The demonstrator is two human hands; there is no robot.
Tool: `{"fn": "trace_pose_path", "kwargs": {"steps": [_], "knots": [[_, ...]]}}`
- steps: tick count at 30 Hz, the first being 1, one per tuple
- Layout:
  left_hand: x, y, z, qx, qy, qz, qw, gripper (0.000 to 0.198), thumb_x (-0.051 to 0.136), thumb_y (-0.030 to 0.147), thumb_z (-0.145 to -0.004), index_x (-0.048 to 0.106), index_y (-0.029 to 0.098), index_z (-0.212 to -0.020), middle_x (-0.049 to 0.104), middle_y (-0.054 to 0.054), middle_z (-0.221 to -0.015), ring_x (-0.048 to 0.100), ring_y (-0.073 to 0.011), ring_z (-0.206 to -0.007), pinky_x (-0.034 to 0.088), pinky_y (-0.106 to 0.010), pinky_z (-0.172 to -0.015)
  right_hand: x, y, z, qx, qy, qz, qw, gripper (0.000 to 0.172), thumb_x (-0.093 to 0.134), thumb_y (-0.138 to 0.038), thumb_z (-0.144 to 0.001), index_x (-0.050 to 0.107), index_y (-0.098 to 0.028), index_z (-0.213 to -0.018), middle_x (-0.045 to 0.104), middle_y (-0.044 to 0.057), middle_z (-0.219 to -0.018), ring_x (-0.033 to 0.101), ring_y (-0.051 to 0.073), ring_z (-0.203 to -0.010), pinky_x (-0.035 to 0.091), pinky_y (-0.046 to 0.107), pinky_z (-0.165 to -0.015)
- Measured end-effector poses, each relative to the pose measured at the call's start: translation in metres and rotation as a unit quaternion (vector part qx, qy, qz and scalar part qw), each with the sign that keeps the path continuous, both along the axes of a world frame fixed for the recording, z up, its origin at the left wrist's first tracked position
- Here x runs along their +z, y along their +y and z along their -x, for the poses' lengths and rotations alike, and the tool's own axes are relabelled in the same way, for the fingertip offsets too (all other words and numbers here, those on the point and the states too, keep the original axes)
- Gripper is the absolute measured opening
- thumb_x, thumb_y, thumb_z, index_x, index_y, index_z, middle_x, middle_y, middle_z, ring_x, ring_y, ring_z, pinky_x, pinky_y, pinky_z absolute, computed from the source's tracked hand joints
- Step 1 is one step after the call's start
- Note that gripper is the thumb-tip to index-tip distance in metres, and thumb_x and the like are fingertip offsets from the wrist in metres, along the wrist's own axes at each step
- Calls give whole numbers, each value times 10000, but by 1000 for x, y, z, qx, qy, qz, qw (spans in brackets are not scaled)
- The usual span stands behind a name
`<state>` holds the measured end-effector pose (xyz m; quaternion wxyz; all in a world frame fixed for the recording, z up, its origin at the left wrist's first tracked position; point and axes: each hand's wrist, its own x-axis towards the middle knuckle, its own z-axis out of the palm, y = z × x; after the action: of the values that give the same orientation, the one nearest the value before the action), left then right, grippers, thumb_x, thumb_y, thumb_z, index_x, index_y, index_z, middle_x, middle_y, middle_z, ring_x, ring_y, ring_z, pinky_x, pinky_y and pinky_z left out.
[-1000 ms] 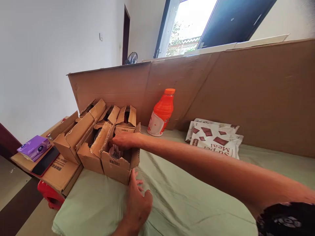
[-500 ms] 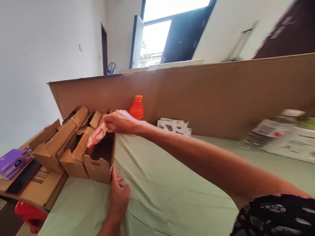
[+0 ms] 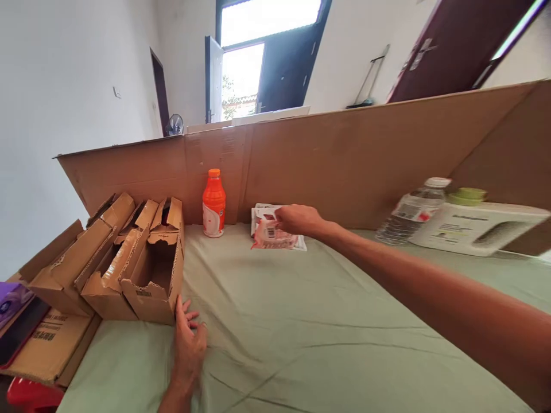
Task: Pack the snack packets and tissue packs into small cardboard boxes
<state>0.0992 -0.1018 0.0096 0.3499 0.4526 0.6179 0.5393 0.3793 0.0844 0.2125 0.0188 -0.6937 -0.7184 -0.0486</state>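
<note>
My right hand [image 3: 299, 221] pinches a pink and white packet [image 3: 272, 234] with a barcode, near the cardboard wall at the back of the table. Behind and partly under this packet lie several flat white packets [image 3: 267, 206]. My left hand [image 3: 190, 338] rests on the green cloth, fingers spread, its fingertips against the right side of an open cardboard box [image 3: 148, 304]. That box's inside looks dark, and its bottom is hidden. An orange-capped bottle [image 3: 214, 206] stands upright between the boxes and the white packets.
More narrow cardboard boxes [image 3: 69, 269] stand at the left, beside a flat carton [image 3: 51, 350] and a purple pack [image 3: 12, 304]. On the right, a clear plastic bottle [image 3: 408, 212] leans near a white jug [image 3: 473, 229] with a green lid. A cardboard wall [image 3: 344, 166] lines the back.
My right hand has carried the pink packet from above the box rightward to the white packets. My left hand stays against the box. The view has turned slightly right.
</note>
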Motion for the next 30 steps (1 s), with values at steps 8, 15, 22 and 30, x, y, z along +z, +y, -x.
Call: {"fn": "trace_pose_path", "kwargs": {"steps": [8,15,22,30], "knots": [[-7,-5,-5,18,0,13,1000,851,567,234,-767,285,136,-1564,505,-225,-1493,628,-257,-1112,510,-365,-888,-6,28,41,119,75,-55,988,352,435,-277,-953,759,-231,-1084,785,86,-1036,718,252,-912,484,312,-701],[-17,-5,-7,10,-27,35,999,900,578,196,-729,282,162,-1578,499,-180,-1516,613,-238,-1136,496,-344,-945,4,54,196,385,79,-74,917,414,361,-257,-1020,688,-228,-1273,683,59,-1347,579,196,-1249,403,285,-957],[-28,-6,-8,-9,-22,55,998,812,557,163,-775,317,219,-1549,469,-140,-1548,602,-233,-1099,504,-359,-953,8,84,238,412,-29,-20,910,311,472,-208,-947,780,-185,-982,778,108,-1071,677,226,-1055,392,321,-889],[-29,-7,-12,-5,-35,77,996,828,550,169,-792,277,201,-1572,536,-160,-1463,610,-247,-1106,510,-354,-929,0,108,233,334,-97,4,938,333,610,-191,-859,767,-259,-1146,785,93,-1070,717,241,-978,457,291,-706]]}}
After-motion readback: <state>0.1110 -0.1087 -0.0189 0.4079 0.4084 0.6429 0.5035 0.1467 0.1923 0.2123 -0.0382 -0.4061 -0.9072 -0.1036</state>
